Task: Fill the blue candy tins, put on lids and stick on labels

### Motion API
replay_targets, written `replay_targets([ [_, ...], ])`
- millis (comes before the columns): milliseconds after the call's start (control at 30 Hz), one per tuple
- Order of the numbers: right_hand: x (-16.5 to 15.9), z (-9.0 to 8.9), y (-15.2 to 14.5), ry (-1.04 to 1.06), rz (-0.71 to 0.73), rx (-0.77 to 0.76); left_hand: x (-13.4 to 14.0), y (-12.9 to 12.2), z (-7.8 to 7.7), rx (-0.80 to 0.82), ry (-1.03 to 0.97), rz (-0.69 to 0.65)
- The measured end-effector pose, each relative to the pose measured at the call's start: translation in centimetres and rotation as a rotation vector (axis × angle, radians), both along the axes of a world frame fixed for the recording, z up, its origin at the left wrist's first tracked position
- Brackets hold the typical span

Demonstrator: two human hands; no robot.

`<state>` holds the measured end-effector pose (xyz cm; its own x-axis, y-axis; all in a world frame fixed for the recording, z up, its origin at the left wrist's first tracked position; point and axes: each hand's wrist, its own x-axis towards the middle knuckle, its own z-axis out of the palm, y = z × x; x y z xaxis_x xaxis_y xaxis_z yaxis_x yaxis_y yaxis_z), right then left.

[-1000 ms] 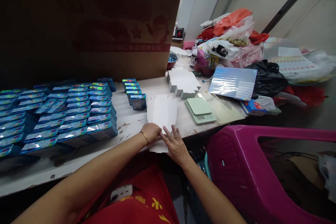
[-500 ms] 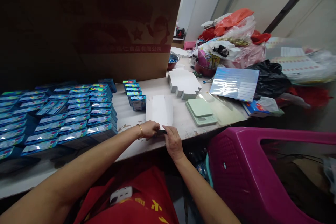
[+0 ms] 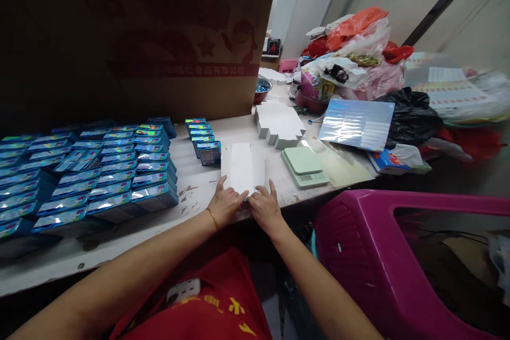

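Note:
A white cardboard carton (image 3: 241, 164) lies on the bench in front of me, its pale inner side up and side flaps spread outward. At its near end, my left hand (image 3: 227, 204) grips the left part of the edge, one finger raised. My right hand (image 3: 264, 208) holds the same edge on the right, also with a finger lifted. The two thumbs almost meet at the middle, and the fingers hide most of that end. Just behind the carton's left side stands a short row of blue boxes (image 3: 209, 154).
Many blue packed boxes (image 3: 115, 186) fill the bench's left side before a large brown carton (image 3: 179, 93). To the right are a pale green scale (image 3: 305, 166), a stack of flat white blanks (image 3: 279, 121) and shiny sheets (image 3: 356, 123). A magenta plastic stool (image 3: 358, 255) stands nearby.
Both hands have shifted from pinching a dark-looking near edge to a wider hold, fingers spreading along the edge. The carton's side flaps now lie more spread.

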<state>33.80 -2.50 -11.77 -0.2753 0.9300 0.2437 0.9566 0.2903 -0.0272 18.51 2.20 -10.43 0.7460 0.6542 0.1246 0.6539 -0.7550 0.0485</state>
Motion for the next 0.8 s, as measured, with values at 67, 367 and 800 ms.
replay_targets([
  [67, 0.0, 0.3, 0.4, -0.039, 0.031, -0.064, 0.4, 0.0, -0.1, -0.029, 0.037, 0.051],
  [367, -0.3, 2.9, 1.1, -0.178, 0.048, -0.139, 1.9, 1.5, 1.7, -0.274, 0.249, 0.108],
  [800, -1.3, 3.0, 2.6, -0.245, -0.001, -0.412, 3.3, 2.9, 2.3, -0.458, 0.402, 0.031],
])
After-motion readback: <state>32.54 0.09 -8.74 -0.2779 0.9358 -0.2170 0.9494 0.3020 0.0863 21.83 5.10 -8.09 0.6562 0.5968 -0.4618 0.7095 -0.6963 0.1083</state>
